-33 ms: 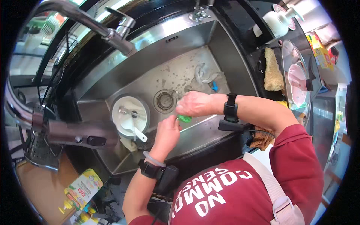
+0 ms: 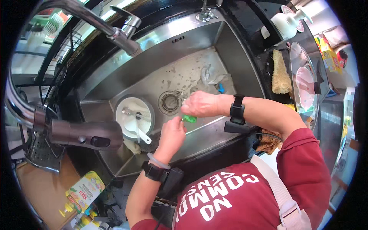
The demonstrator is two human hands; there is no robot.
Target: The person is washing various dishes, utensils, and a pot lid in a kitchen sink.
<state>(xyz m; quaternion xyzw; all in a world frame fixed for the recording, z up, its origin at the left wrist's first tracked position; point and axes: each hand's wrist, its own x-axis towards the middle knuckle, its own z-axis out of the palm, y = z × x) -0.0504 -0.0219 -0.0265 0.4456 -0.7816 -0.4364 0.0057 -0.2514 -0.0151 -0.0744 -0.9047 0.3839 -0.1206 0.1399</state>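
object (image 2: 189,119), small, bright green, beside right hand (image 2: 200,104)

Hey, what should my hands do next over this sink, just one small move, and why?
Perhaps turn your right hand slightly to bring the green item into clearer view. It shows at that hand's near edge, close to your left hand, and how it's gripped is hard to tell.

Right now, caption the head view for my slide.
A person's left grip and right grip close beside a green item over a steel sink.
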